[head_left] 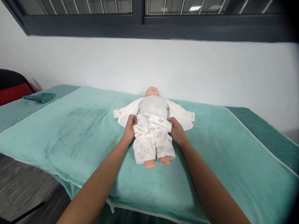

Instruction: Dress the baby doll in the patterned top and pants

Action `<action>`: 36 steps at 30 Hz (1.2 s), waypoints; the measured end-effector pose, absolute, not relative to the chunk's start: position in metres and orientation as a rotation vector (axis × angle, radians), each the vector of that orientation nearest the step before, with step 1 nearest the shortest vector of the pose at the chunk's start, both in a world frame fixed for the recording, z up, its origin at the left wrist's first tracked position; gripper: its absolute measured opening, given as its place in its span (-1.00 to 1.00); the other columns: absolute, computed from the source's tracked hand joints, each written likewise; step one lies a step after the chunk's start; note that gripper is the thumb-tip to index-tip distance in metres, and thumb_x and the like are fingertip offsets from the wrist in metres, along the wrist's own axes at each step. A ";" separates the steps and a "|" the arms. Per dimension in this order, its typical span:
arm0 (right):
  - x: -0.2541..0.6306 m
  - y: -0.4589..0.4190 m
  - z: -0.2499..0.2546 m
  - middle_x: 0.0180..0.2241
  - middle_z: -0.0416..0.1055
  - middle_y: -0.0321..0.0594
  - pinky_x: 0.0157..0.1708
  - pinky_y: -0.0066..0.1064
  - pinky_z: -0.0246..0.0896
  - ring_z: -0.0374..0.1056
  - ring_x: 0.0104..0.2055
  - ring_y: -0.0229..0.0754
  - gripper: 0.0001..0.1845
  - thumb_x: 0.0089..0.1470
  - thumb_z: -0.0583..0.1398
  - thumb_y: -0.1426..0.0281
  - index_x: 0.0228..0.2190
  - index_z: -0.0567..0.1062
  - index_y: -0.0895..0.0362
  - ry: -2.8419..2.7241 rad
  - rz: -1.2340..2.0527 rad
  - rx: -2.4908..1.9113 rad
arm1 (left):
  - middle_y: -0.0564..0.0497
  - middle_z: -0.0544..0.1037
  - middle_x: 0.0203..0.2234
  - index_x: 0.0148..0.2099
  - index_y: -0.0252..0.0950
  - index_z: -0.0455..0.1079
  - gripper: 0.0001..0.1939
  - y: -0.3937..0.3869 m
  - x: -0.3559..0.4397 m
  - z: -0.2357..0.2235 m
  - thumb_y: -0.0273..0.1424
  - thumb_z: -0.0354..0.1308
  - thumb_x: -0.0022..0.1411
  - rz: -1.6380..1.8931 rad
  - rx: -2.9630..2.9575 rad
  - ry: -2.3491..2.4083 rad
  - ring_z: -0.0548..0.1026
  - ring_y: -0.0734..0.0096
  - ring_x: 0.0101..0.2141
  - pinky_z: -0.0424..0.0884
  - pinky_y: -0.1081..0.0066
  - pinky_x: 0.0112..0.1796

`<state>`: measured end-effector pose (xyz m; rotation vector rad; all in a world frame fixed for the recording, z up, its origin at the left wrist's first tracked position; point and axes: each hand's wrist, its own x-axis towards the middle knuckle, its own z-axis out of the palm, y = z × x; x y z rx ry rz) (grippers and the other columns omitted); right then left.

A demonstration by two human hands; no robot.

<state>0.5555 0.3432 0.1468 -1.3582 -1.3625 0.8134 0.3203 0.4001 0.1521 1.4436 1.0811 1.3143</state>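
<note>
The white printed trousers [144,150] lie bunched over the hips and legs of the doll [153,105], its feet [149,164] showing below the cuffs, with the left hand's grip [132,120] and the right hand's grip [171,122] each clamped on the waistband's sides. An uneven pull there could twist the gathered cloth, and a hard upward one could drag the doll toward the wall [151,62] beyond its head. The soft green cover [93,133] might ruck up beneath, while the spread jacket [178,113], close by, could get caught under the waistband.
</note>
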 end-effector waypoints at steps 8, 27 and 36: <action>0.552 0.342 0.136 -0.44 0.39 -0.32 -0.34 -0.39 0.13 0.25 -0.37 -0.17 -0.72 -0.09 0.18 0.28 -0.27 0.32 0.07 -1.275 0.672 -1.419 | 0.07 0.44 -0.39 -0.21 -0.26 0.41 -0.72 0.395 0.315 0.153 -0.15 0.21 0.23 1.242 1.366 0.938 0.37 0.44 -0.36 0.28 0.47 -0.33; 0.563 0.338 0.137 0.07 0.30 -0.09 -0.03 -0.25 0.29 0.29 0.12 -0.07 -0.83 0.18 0.15 0.43 -0.18 0.47 0.04 -1.564 0.365 -1.103 | 0.03 0.37 -0.19 -0.39 -0.30 0.34 -0.73 0.397 0.293 0.147 -0.36 0.41 0.00 1.062 1.436 0.775 0.34 0.49 -0.31 0.24 0.50 -0.32; 0.566 0.368 0.157 -0.43 0.45 -0.28 -0.30 -0.32 0.17 0.32 -0.36 -0.15 -0.79 0.23 0.12 0.21 -0.30 0.46 0.06 -1.477 0.353 -1.485 | 0.01 0.53 -0.26 -0.33 -0.23 0.21 -0.78 0.413 0.313 0.161 -0.27 0.17 0.24 1.284 1.594 1.153 0.46 0.35 -0.25 0.30 0.38 -0.23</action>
